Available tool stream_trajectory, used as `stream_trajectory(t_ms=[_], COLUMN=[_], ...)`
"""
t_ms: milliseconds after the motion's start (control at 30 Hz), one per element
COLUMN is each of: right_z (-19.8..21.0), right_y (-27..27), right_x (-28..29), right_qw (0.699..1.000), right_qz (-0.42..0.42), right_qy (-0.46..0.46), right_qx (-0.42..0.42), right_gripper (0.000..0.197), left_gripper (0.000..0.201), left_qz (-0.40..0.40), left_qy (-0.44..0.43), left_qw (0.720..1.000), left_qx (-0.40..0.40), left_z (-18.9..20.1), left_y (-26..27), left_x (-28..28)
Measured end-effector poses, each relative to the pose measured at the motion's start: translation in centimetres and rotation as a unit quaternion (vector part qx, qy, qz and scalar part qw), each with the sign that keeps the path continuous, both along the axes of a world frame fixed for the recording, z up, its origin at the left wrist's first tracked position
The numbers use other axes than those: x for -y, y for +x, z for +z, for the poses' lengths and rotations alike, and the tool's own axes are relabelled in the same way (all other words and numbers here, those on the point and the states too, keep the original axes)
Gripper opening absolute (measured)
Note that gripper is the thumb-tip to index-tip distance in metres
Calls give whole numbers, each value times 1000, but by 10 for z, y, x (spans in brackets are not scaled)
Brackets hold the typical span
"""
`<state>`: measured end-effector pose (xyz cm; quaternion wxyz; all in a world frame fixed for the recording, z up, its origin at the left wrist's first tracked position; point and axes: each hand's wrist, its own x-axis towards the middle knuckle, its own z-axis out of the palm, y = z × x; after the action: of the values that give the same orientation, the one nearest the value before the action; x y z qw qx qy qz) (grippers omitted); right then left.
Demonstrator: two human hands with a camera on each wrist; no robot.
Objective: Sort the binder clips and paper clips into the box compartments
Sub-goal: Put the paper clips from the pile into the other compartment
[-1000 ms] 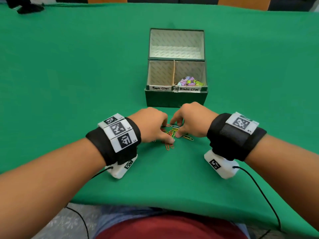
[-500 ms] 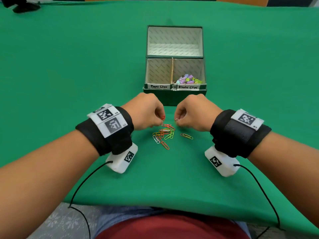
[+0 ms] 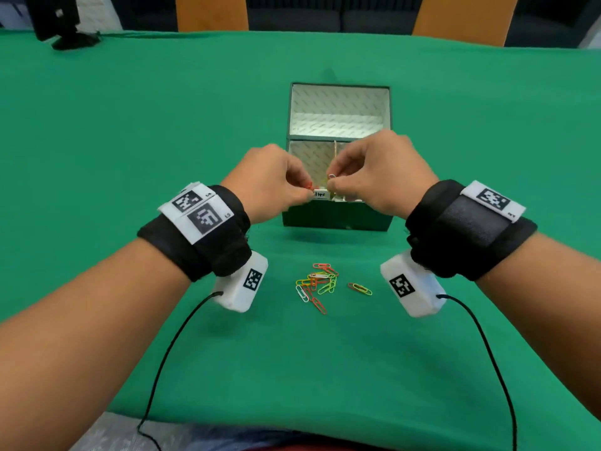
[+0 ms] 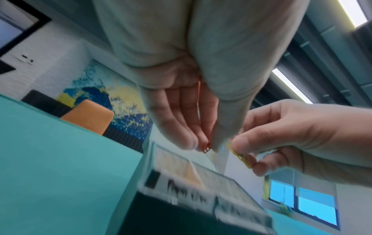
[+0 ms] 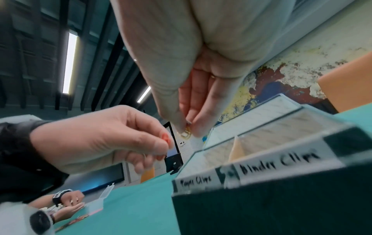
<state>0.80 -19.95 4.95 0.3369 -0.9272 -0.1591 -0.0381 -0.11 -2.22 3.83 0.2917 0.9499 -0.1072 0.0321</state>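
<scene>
Hands (image 3: 273,180) lifted clips to box (image 3: 335,216); labels legible wrist-side.

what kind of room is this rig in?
Probably a meeting or office room: a long table under green cloth, orange-backed chairs along its far side, strip ceiling lights and a painted wall mural. Another person's hands work at the same table.

— What's the left hand (image 4: 181,103) holding?
— A red clip (image 4: 207,145), pinched at its fingertips above the box (image 4: 181,206).
— And the right hand (image 4: 292,135)?
— Just beside, pinching a yellow clip (image 4: 240,156). The box labels are blurred.
</scene>
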Motion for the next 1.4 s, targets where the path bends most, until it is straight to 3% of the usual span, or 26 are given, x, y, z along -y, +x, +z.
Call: stream_trajectory(t_ms=[167, 267, 367, 600, 767, 933, 1200, 1300, 1400], right_z=[11, -9, -22, -13, -46, -65, -60, -62, -63], right_y=[35, 48, 48, 13, -24, -43, -49, -45, -38], right_x=[-23, -32, -31, -4, 20, 41, 42, 33, 24], right_qw=[998, 997, 990, 997, 998, 982, 938, 934, 944], right_qz=[-26, -15, -10, -43, -7, 15, 107, 122, 118], right_qy=[15, -76, -137, -6, -62, -137, -281, -289, -268], right_qx=[56, 17, -23, 67, -30, -126, -170, -168, -155], right_gripper=[6, 4, 22, 28, 29, 33, 62, 61, 50], left_gripper=[4, 2, 1, 9, 19, 12, 16, 28, 52], left_qz=[59, 74, 77, 51, 32, 3, -100, -113, -137], left_qy=[2, 13, 19, -21, 26, -24, 97, 138, 177], left_qw=[995, 995, 995, 993, 999, 997, 987, 975, 964], left_qx=[79, 71, 54, 103, 30, 79, -84, -135, -147], left_z=[32, 25, 11, 8, -4, -15, -47, -56, -58], left_y=[26, 30, 30, 43, 50, 23, -27, -36, -40], left_x=[-8, -9, -10, 0, 6, 10, 9, 10, 15])
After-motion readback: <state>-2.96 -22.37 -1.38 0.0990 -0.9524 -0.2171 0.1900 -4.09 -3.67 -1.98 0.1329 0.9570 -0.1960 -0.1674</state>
